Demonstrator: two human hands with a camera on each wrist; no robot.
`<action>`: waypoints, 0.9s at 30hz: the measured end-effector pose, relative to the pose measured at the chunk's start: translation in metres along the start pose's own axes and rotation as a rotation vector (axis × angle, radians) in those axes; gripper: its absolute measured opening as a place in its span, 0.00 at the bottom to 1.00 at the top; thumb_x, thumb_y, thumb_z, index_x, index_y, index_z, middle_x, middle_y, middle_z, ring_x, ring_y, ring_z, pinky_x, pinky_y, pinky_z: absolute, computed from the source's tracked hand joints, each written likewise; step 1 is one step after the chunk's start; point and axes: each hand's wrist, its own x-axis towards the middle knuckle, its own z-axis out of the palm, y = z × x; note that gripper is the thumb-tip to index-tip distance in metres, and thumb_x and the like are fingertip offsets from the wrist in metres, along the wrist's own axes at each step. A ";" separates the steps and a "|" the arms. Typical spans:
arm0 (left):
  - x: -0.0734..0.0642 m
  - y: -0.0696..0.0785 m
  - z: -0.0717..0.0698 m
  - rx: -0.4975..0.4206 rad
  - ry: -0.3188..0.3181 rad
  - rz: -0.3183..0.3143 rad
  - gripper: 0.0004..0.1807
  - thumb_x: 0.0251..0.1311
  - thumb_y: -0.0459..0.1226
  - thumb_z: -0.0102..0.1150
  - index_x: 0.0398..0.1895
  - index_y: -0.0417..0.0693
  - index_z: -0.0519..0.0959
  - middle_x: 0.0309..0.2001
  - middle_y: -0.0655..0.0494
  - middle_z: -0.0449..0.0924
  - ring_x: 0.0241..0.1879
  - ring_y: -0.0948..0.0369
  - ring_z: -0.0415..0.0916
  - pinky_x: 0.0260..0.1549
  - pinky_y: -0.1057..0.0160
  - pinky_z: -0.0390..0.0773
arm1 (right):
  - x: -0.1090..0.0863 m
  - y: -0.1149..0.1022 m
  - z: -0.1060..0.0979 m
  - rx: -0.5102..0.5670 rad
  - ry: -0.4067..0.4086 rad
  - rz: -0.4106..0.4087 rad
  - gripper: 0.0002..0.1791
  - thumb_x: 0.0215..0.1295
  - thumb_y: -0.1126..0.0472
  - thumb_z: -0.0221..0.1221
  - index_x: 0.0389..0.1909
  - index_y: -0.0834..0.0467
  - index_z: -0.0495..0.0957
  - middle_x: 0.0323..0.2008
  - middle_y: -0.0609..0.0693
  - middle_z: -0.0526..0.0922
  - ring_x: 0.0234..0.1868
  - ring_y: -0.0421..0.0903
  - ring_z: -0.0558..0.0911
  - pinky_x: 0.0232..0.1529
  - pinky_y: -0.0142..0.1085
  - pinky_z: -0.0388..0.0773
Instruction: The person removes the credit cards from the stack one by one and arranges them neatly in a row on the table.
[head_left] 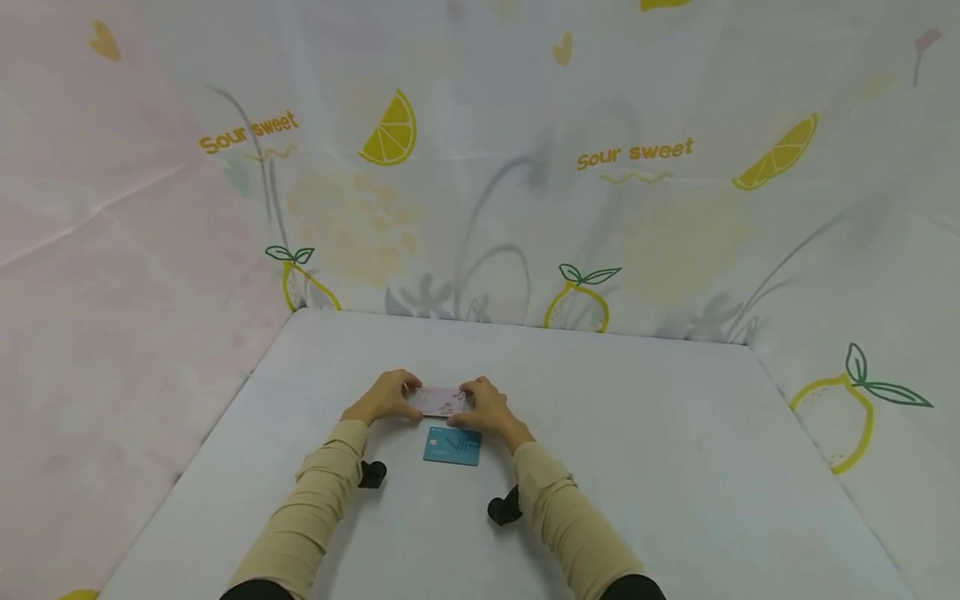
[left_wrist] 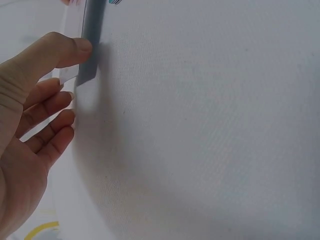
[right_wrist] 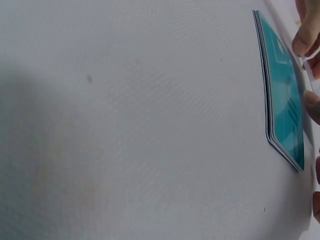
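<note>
A pale card with small reddish marks [head_left: 438, 402] is held between both hands near the middle of the table. My left hand [head_left: 386, 397] pinches its left end; in the left wrist view the thumb [left_wrist: 82, 46] lies against the near edge, with the fingers behind. At the other end, my right hand [head_left: 489, 408] grips the card between thumb and fingers. Just nearer to me, a small stack of teal cards [head_left: 450, 450] lies flat. Their layered edges show in the right wrist view, where most of my right hand is out of frame.
The white table [head_left: 637, 433] stretches around the hands. Behind it and at the sides hangs a pale cloth [head_left: 480, 108] printed with lemons. Black devices [head_left: 372, 475] stick out below both sleeved forearms.
</note>
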 end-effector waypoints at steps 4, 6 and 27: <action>-0.003 -0.004 -0.003 0.014 -0.001 -0.008 0.27 0.35 0.33 0.74 0.43 0.29 0.78 0.35 0.45 0.77 0.36 0.53 0.72 0.39 0.56 0.73 | 0.002 -0.003 0.003 0.003 0.000 -0.012 0.33 0.51 0.53 0.70 0.55 0.65 0.74 0.47 0.57 0.73 0.48 0.52 0.73 0.48 0.52 0.66; -0.004 -0.006 -0.005 0.016 -0.001 -0.010 0.27 0.35 0.33 0.74 0.43 0.29 0.78 0.35 0.45 0.77 0.36 0.53 0.72 0.39 0.56 0.73 | 0.003 -0.005 0.005 -0.001 -0.002 -0.016 0.33 0.51 0.52 0.69 0.55 0.65 0.74 0.47 0.57 0.73 0.48 0.52 0.73 0.49 0.52 0.66; -0.015 -0.021 -0.020 0.000 0.000 -0.063 0.27 0.35 0.32 0.74 0.44 0.31 0.77 0.36 0.45 0.76 0.36 0.53 0.72 0.40 0.55 0.73 | 0.015 -0.024 0.018 -0.041 0.005 -0.019 0.33 0.51 0.51 0.69 0.55 0.64 0.74 0.47 0.57 0.74 0.48 0.51 0.74 0.48 0.51 0.66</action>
